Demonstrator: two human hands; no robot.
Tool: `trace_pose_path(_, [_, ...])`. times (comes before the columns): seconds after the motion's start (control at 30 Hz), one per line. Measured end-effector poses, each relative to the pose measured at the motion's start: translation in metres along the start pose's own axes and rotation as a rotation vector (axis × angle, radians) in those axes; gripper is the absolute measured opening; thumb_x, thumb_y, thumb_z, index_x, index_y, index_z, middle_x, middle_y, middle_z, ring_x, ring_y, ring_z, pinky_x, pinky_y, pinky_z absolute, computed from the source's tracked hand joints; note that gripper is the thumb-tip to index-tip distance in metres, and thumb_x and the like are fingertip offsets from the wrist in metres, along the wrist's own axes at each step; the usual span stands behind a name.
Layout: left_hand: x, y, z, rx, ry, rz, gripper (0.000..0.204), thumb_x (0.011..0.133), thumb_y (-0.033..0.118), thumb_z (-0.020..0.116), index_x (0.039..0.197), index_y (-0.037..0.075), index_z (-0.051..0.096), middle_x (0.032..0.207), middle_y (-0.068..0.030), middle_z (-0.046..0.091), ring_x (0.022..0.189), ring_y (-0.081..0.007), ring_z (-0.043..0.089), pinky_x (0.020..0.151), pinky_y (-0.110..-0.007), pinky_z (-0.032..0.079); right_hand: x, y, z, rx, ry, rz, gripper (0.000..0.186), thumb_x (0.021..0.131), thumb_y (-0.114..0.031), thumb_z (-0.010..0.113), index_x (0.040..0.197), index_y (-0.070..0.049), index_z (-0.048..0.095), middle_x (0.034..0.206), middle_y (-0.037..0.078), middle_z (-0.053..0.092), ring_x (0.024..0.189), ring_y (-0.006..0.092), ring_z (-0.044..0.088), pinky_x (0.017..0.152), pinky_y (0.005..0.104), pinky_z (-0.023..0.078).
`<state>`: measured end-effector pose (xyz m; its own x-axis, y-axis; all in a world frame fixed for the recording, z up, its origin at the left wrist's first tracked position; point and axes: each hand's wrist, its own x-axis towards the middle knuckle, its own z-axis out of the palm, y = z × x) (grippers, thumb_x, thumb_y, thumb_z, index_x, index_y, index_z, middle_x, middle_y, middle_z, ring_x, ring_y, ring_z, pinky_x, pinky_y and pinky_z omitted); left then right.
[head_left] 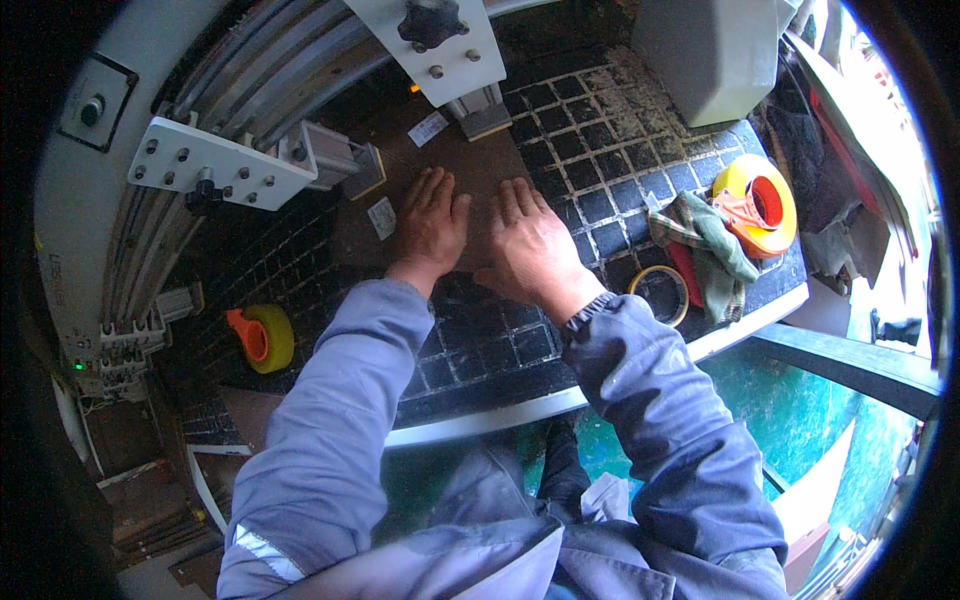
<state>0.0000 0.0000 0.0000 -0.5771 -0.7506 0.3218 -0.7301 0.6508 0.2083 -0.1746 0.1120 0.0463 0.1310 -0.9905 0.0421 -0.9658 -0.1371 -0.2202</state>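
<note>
A brown flat board (475,165) lies on the black gridded table. My left hand (430,230) rests flat on the board, fingers stretched forward and holding nothing. Just to its right, my right hand (540,250) lies with its palm down, its fingers over the board's right part and its thumb pointing inward. Two white labels are stuck on the board, an upper label (428,128) and a lower label (382,217) beside my left hand. At the board's far side sit a left clamp pad (366,173) and a right clamp pad (486,122).
White bracket plates (225,165) with black knobs hang on metal rails behind. Right of my hands lie a yellow tape roll in an orange dispenser (745,205), a crumpled cloth (705,250) and a tape ring (640,276). Another tape dispenser (262,338) stands left. The table's white edge (490,418) is near me.
</note>
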Motion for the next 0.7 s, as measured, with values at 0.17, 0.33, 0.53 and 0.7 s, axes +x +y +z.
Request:
trace_pose_path(0.17, [0.000,-0.001,-0.002,-0.008,-0.047,-0.018,0.053,0.111,0.037,0.050,0.141,-0.005,0.062,0.152,-0.0268,0.056,0.148,-0.0424,0.048,0.124,-0.050,0.038,0.000,-0.002,-0.004,0.016,0.015,0.003,0.105,0.079,-0.055,0.084,0.151,0.011,0.048,0.159,0.036,0.044,0.153,0.0473,0.039,0.130,0.0481,0.029])
trace_pose_path(0.33, [0.000,-0.002,0.000,-0.027,-0.035,-0.008,0.053,0.111,0.037,0.050,0.141,-0.005,0.062,0.153,-0.0269,0.055,0.148,-0.0424,0.047,0.125,-0.051,0.037,0.000,0.000,-0.003,0.004,0.027,-0.001,0.105,0.079,-0.055,0.084,0.151,0.012,0.048,0.158,0.036,0.045,0.153,0.0470,0.040,0.130,0.0476,0.030])
trace_pose_path(0.53, [0.001,-0.001,0.004,0.004,0.048,0.014,0.044,0.107,0.029,0.060,0.136,-0.004,0.066,0.147,-0.0249,0.062,0.141,-0.0440,0.054,0.121,-0.052,0.041,0.001,0.002,0.004,-0.046,0.049,-0.019,0.105,0.079,-0.055,0.085,0.150,0.012,0.048,0.158,0.037,0.045,0.152,0.0474,0.041,0.130,0.0479,0.030])
trace_pose_path(0.7, [0.000,-0.002,0.002,-0.061,-0.027,-0.028,0.053,0.110,0.037,0.052,0.140,-0.006,0.062,0.153,-0.0286,0.054,0.148,-0.0444,0.046,0.124,-0.052,0.037,0.001,0.003,0.007,-0.078,0.041,-0.027,0.105,0.078,-0.055,0.085,0.150,0.011,0.049,0.157,0.037,0.045,0.152,0.0480,0.041,0.130,0.0480,0.030])
